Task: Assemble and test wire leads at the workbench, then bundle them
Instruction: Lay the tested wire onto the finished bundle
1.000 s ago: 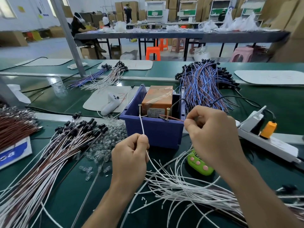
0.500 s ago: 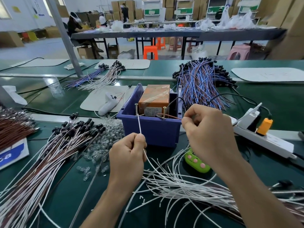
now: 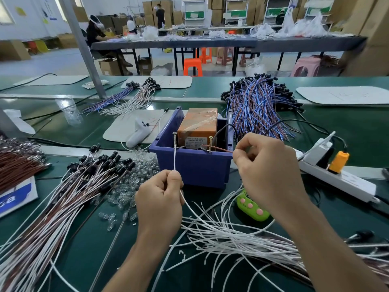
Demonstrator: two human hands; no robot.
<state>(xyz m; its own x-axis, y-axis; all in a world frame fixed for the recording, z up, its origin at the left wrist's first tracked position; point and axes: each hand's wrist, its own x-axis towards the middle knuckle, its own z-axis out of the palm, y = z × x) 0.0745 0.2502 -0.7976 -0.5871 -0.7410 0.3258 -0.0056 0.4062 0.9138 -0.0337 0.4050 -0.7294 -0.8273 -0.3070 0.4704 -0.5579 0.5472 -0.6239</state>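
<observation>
Nearest me, loose white leads sprawl across the green bench. Just above them the left hand, fist upright, pinches one white wire between thumb and forefinger. The wire stands almost vertical, its tip up at the left screw on the blue bin. The right hand, fingers curled and knuckles up, pinches a brown wire that lies nearly level, pointing left to the right screw. An orange box sits in the bin, and blue-and-brown leads are heaped beyond.
</observation>
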